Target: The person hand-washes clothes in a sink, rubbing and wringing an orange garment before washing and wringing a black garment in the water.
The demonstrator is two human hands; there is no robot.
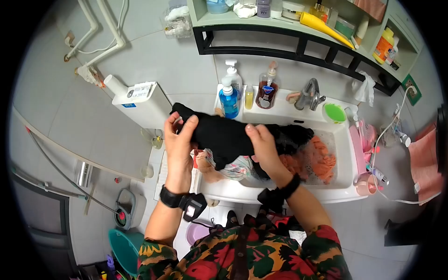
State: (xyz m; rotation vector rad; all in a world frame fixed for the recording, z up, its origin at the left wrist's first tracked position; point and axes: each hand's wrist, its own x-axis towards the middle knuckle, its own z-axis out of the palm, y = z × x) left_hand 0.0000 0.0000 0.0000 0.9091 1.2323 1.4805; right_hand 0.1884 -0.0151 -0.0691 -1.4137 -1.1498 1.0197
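A black wet cloth (221,135) is stretched between my two hands above the left part of the white sink (345,189). My left hand (179,135) grips its left end, thumb on top. Farther right, my right hand (263,147) pinches the cloth, and its dark right end trails into soapy water. Orange cloth (322,161) lies in the suds at the right of the basin. Under the black cloth, a pale patterned cloth (237,168) shows at the basin's left side.
Behind the basin stand a blue pump bottle (228,101), a dark red soap bottle (268,91), a faucet (308,95) and a green dish (334,112). A shelf (280,28) overhangs the sink. Teal bucket (126,247) at lower left.
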